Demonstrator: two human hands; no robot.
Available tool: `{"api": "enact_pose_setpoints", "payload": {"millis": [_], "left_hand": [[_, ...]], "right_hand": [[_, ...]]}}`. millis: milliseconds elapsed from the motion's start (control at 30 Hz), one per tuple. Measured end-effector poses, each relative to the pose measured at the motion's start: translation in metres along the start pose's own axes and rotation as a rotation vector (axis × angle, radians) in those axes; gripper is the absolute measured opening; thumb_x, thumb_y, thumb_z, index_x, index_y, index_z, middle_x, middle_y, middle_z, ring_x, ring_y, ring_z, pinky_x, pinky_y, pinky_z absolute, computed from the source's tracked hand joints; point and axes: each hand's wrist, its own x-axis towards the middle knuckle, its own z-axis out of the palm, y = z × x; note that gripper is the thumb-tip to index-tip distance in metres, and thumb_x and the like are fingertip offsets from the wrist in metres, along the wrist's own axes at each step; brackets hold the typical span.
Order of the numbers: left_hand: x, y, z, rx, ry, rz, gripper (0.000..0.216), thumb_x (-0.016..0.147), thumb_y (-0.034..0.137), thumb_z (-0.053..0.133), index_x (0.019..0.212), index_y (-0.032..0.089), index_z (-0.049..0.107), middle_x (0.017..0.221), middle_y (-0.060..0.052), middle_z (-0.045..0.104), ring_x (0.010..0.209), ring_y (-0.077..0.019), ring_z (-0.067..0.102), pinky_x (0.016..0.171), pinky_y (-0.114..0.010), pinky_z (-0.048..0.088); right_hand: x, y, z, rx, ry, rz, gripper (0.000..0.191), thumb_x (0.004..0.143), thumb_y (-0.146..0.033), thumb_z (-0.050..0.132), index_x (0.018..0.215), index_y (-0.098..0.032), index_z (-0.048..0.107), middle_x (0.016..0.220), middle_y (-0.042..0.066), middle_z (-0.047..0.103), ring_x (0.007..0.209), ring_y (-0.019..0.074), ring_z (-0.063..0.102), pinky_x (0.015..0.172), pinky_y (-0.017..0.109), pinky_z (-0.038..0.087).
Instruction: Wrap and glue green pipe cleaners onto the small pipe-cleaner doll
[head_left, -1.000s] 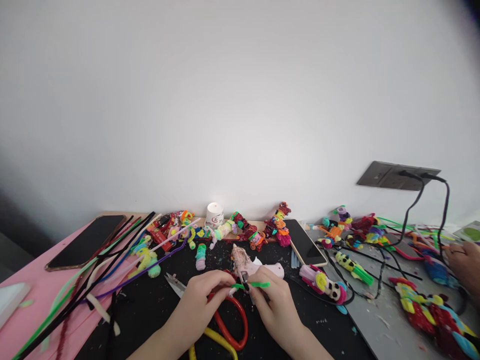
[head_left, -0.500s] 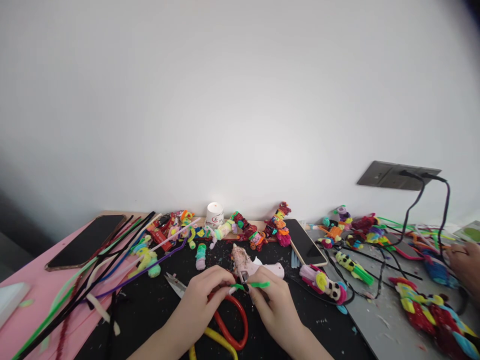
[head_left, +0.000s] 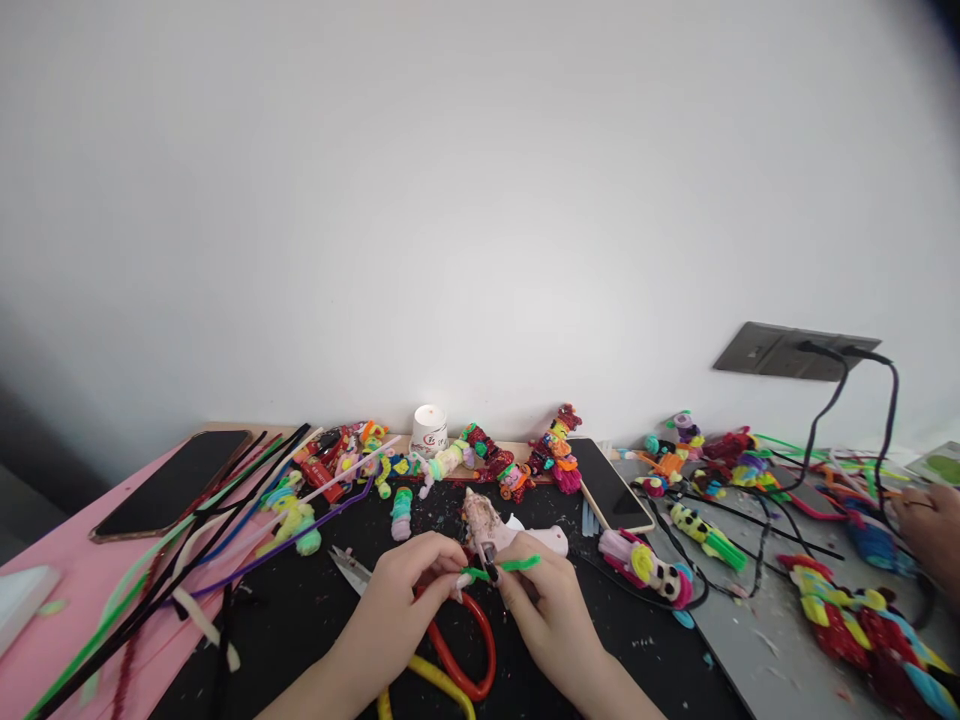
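My left hand [head_left: 401, 607] and my right hand [head_left: 550, 608] meet over the black mat [head_left: 300, 620], both pinched on a short green pipe cleaner [head_left: 504, 568]. The fingers of each hand are closed on it, one at each end, with a small dark piece at its middle. Just behind them lies a white glue gun [head_left: 517, 533]. Red-handled scissors [head_left: 463, 640] and a yellow loop lie under my wrists. Small snips [head_left: 351, 568] rest left of my left hand.
Long pipe cleaners [head_left: 217, 530] fan across a pink sheet with a phone [head_left: 174, 482]. Finished pipe-cleaner figures [head_left: 487, 458] line the wall beside a white cup [head_left: 430, 428]. Another phone [head_left: 611, 484] lies right. Another person's hand [head_left: 930, 528] works at far right near cables and a wall socket [head_left: 795, 351].
The free right end of the green pipe cleaner has tilted slightly upward. My hands have barely shifted.
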Motion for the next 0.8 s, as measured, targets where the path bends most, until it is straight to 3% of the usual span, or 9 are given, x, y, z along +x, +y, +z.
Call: {"api": "enact_pose_setpoints", "payload": {"millis": [267, 800], "left_hand": [[0.0029, -0.0018, 0.0011, -0.243, -0.028, -0.153, 0.003, 0.074, 0.02, 0.061, 0.076, 0.018, 0.06, 0.071, 0.001, 0.063, 0.067, -0.0145, 0.061, 0.063, -0.023, 0.047], [0.0064, -0.0044, 0.0034, -0.453, -0.019, -0.242, 0.021, 0.07, 0.031, 0.071, 0.075, 0.015, 0.058, 0.058, 0.003, 0.061, 0.054, -0.0111, 0.058, 0.056, -0.022, 0.045]], "right_hand": [[-0.0006, 0.003, 0.0025, 0.026, 0.024, 0.046, 0.016, 0.087, -0.017, 0.049, 0.075, -0.017, 0.06, 0.066, 0.002, 0.055, 0.059, 0.0139, 0.05, 0.054, 0.024, 0.036], [-0.0045, 0.0052, 0.0083, 0.122, 0.06, 0.149, 0.019, 0.085, -0.022, 0.052, 0.069, -0.017, 0.059, 0.062, 0.001, 0.055, 0.057, 0.0131, 0.049, 0.055, 0.023, 0.039]]}}
